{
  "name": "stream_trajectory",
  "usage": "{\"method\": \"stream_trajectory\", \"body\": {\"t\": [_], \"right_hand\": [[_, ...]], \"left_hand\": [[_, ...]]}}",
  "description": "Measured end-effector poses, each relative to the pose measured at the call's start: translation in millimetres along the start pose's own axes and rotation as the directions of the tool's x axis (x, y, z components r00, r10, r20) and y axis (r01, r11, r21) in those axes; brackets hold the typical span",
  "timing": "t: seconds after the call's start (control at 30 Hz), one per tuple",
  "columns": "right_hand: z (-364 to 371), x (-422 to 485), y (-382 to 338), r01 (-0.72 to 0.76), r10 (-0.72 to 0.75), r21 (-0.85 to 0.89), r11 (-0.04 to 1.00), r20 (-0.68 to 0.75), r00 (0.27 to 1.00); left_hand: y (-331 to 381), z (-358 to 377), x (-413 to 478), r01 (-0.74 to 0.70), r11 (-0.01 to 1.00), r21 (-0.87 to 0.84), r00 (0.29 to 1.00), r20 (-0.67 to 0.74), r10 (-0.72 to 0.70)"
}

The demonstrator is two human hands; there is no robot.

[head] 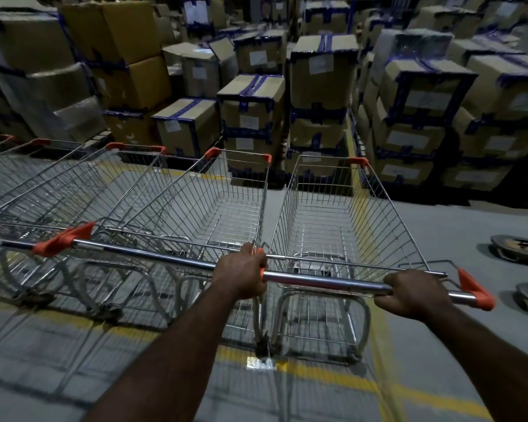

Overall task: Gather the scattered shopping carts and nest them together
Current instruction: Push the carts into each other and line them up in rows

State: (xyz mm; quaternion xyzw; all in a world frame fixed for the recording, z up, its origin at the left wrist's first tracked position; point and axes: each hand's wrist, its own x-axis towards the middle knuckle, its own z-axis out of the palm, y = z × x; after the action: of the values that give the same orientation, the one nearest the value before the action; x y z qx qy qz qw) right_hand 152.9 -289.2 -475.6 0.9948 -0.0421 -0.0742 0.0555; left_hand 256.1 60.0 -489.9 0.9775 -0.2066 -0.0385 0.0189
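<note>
The handle (pixel 326 283) of the cart (pixel 375 214) is grasped, fingers curled round it, by the left hand (pixel 241 277) at its left end and the right hand (pixel 415 292) near its right end.

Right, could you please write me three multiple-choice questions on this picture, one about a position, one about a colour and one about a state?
1. Where does the held cart stand relative to the other carts?
A. At the right end of the row
B. At the left end of the row
C. In the middle of the row

2. What colour are the end caps on its handle?
A. Blue
B. Orange
C. Green

3. How do the hands meet the handle?
A. Only one hand grips it
B. Neither hand touches it
C. The left hand and the right hand both grip it

Answers: 1 A, since every other cart lies to its left; 2 B, since the caps at the handle's ends are orange; 3 C, since the fingers of both hands curl round the handle.
</note>
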Motion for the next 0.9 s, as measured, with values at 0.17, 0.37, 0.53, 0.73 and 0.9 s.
{"method": "stream_trajectory", "body": {"t": [0.17, 0.37, 0.53, 0.73, 0.9], "right_hand": [[-6.2, -0.9, -13.6, 0.048, -0.047, 0.061, 0.997, -0.004, 0.999], [-6.9, -4.0, -118.2, 0.019, 0.009, 0.353, 0.935, -0.077, 0.997], [-6.5, -4.1, -121.7, -0.039, 0.048, 0.297, 0.954, -0.023, 0.999], [-16.7, 4.1, -138.9, 0.064, -0.053, 0.378, 0.924, -0.039, 0.998], [-39.1, 22.5, -170.4, 0.208, -0.25, 0.233, 0.95, 0.167, 0.954]], "left_hand": [[2.4, -1.4, -6.0, -0.115, 0.987, 0.112, 0.992, -0.033, 0.119], [2.8, -1.2, -7.7, -0.139, 0.984, 0.115, 0.989, -0.035, 0.144], [0.1, 2.5, -9.0, -0.154, 0.983, 0.105, 0.986, -0.044, 0.159], [1.7, 1.6, -11.4, -0.102, 0.989, 0.11, 0.992, -0.063, 0.11], [3.3, -12.3, -12.0, -0.059, 0.997, 0.045, 0.998, 0.036, 0.058]]}}
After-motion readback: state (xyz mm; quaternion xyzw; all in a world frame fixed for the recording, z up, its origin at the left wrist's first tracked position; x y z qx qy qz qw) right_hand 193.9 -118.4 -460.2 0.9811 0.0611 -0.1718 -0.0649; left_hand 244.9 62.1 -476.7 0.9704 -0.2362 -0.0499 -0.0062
